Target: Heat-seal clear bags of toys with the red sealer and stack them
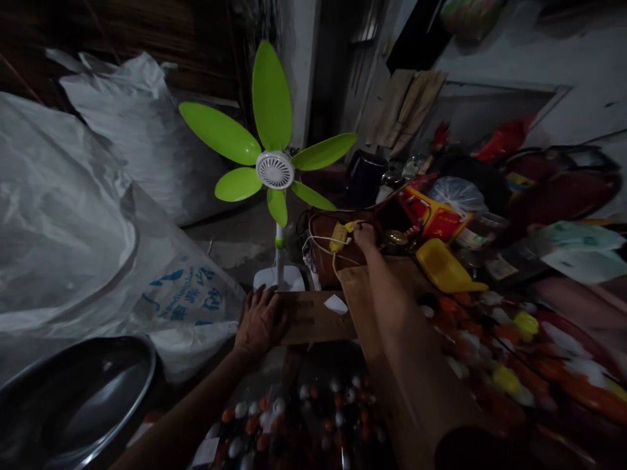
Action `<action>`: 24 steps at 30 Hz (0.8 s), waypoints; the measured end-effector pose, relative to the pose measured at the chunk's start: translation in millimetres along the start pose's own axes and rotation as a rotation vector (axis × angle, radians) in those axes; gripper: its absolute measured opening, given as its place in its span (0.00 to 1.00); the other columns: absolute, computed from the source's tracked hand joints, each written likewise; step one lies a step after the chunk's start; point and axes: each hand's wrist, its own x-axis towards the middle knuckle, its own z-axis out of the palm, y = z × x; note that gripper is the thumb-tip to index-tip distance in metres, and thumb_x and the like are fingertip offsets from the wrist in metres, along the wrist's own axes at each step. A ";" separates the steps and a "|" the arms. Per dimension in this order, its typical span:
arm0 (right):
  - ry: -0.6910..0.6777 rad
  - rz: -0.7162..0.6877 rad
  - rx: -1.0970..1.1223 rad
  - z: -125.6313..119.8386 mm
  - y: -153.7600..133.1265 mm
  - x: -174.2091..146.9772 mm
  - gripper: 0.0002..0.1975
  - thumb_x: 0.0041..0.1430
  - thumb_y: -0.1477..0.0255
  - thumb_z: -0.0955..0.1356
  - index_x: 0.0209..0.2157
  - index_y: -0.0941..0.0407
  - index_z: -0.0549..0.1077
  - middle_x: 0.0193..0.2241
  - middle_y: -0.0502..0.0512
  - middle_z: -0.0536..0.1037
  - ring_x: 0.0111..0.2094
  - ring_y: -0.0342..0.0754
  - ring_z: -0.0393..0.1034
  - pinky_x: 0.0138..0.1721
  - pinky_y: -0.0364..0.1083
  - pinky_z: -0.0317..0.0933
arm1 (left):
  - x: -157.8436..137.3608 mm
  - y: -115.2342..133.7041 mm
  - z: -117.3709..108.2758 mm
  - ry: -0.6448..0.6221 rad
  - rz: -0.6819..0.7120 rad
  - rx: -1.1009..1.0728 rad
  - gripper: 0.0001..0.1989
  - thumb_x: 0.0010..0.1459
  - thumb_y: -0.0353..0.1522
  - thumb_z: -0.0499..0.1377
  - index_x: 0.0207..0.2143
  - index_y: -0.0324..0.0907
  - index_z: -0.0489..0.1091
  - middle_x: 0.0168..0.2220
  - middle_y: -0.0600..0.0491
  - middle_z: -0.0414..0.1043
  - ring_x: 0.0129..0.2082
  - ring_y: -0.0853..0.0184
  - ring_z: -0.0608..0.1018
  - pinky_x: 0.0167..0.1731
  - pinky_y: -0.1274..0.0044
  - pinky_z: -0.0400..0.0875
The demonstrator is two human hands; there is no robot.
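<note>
While the left hand (pixel 259 323) lies spread on cardboard (pixel 313 331), the right hand (pixel 363 236) touches yellow plastic (pixel 349 226); grip unclear.

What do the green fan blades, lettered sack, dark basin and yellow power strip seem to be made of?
Fan blades: probably plastic, smooth and evenly green.
Sack: likely a plastic sheet or weave, pale, creased and printed.
Basin: glossy with bright highlights; metal or plastic, unclear.
Power strip: seemingly hard plastic, evenly yellow and boxy.

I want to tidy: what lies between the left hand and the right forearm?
In the head view, a brown surface with a white scrap on it.
</note>
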 end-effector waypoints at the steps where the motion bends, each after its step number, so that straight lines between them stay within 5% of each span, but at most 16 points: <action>1: -0.003 -0.014 -0.032 3.2 3.2 5.5 0.16 0.65 0.76 0.63 0.47 0.64 0.80 0.48 0.64 0.82 0.52 0.49 0.76 0.53 0.40 0.64 | -0.7 -0.3 1.4 0.012 0.001 0.004 0.17 0.67 0.38 0.54 0.52 0.38 0.71 0.58 0.41 0.72 0.62 0.45 0.67 0.62 0.52 0.61; 17: 0.005 0.041 -0.349 29.3 10.0 40.7 0.21 0.68 0.68 0.64 0.48 0.71 0.81 0.49 0.77 0.80 0.52 0.58 0.77 0.51 0.43 0.66 | -0.8 -1.6 -2.5 -0.027 0.003 0.028 0.19 0.67 0.37 0.55 0.55 0.38 0.70 0.58 0.44 0.74 0.61 0.48 0.72 0.64 0.52 0.59; 24: -0.035 0.123 -0.313 26.8 12.7 44.0 0.21 0.68 0.64 0.66 0.50 0.66 0.81 0.49 0.72 0.81 0.54 0.59 0.77 0.51 0.46 0.70 | -0.8 -3.0 -4.2 -0.059 -0.034 0.026 0.19 0.67 0.38 0.55 0.56 0.39 0.70 0.59 0.44 0.74 0.61 0.49 0.72 0.65 0.53 0.58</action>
